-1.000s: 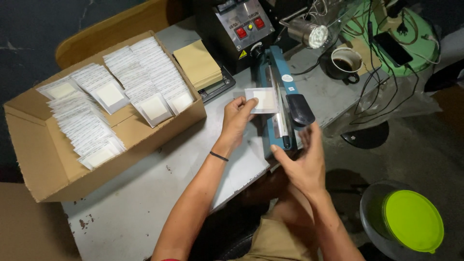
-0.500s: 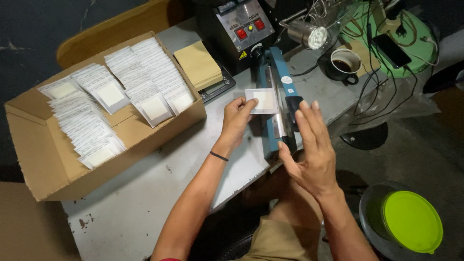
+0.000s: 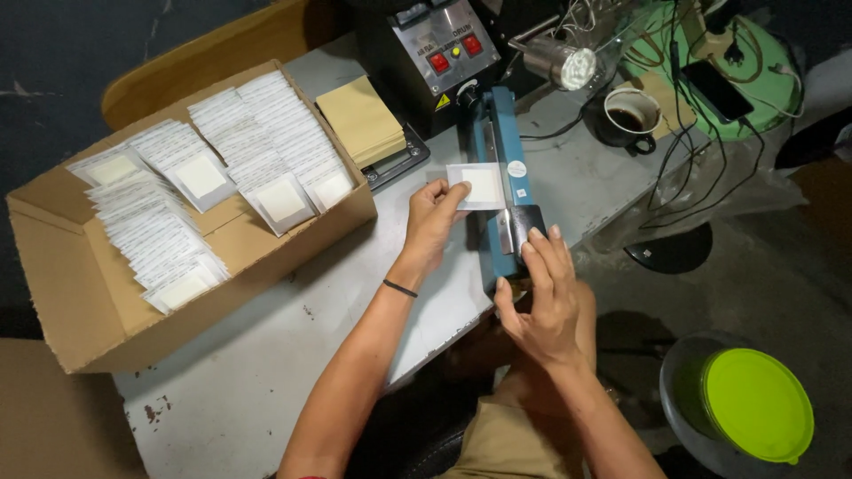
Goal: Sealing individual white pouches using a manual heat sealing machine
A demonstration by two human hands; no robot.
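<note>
White and small, the sachet [image 3: 480, 184] is what we're pinching with our left hand [image 3: 432, 223], thumb and fingers closed on its left edge while the rest of it lies under the bar of the blue heat sealer [image 3: 504, 186] near the middle of the view. Our right hand [image 3: 543, 297], down at about 5 o'clock from the sachet, sits with fingers spread flat and the fingertips on the sealer's black handle [image 3: 524, 226]; it isn't wrapped around anything. The bottom end of the sealer is hidden behind that hand, so we can't really see how it finishes. Over at 9 o'clock there's a cardboard box [image 3: 80, 293] stuffed with rows of the same white sachets, too tightly packed to count. At 11 o'clock a stack of tan envelopes [image 3: 359, 118] lies by a dark control box [image 3: 435, 62] with red buttons, cut off at the top. A mug [image 3: 630, 117] is at 2 o'clock among tangled cables, and a green lid [image 3: 754, 404] at 4 o'clock.
</note>
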